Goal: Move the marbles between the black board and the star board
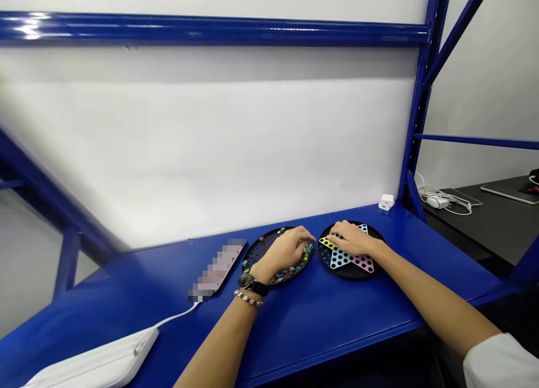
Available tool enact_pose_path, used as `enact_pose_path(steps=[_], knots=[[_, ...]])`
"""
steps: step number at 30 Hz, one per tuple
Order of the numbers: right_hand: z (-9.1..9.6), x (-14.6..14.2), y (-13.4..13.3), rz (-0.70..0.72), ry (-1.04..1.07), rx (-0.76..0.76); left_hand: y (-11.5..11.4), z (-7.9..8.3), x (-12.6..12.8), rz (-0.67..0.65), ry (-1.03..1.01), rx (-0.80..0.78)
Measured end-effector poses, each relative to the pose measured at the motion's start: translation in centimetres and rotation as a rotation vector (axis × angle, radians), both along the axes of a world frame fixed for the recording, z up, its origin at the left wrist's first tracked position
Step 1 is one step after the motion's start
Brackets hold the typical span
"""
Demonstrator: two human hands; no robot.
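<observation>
My left hand (287,250), wearing a black watch (252,284) and a beaded bracelet (248,298), hovers over a round black board (256,241). Its fingers are bent together toward the board's right rim; anything between them is hidden. Glass marbles (290,273) of several colours lie along that board's rim. My right hand (351,239) rests on a second round board (351,274) with a star of pierced yellow, light blue and pink sections (340,258). Its fingers lie bent over the yellow part, tips partly hidden, covering the middle of the star.
To the left, a phone (219,269) with a blurred screen is cabled to a white power bank (96,360). A white charger plug (386,202) stands at the back of the blue table (328,326). Blue frame posts (416,113) rise at the right, before a dark desk with white cables (446,200).
</observation>
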State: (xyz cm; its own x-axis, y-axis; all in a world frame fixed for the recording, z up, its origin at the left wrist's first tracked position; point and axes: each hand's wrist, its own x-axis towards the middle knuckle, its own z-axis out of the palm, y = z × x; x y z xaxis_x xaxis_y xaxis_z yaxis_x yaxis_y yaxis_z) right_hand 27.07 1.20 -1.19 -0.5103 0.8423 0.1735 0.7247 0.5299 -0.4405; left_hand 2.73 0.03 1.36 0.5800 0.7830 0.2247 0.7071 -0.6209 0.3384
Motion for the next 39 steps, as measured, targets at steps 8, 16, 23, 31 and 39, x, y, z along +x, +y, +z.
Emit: enact_pose_path(steps=[8, 16, 23, 31, 39], knots=[[0.3, 0.3, -0.1, -0.039, 0.017, -0.117, 1.3, 1.0, -4.7, 0.317, -0.098, 0.048], [0.3, 0.2, -0.1, -0.059, -0.011, -0.093, 1.1, 1.1, -5.5, 0.329, 0.039, -0.151], [-0.1, 0.2, 0.1, -0.049, -0.017, -0.089, 1.3, 0.1, -6.5, 0.240, 0.185, -0.404], [-0.5, 0.1, 0.3, -0.035, -0.006, -0.063, 1.0, 0.1, -6.6, 0.202, 0.179, -0.459], [-0.8, 0.0, 0.2, -0.023, -0.006, -0.047, 1.2, -0.3, -6.2, 0.220, 0.127, -0.327]])
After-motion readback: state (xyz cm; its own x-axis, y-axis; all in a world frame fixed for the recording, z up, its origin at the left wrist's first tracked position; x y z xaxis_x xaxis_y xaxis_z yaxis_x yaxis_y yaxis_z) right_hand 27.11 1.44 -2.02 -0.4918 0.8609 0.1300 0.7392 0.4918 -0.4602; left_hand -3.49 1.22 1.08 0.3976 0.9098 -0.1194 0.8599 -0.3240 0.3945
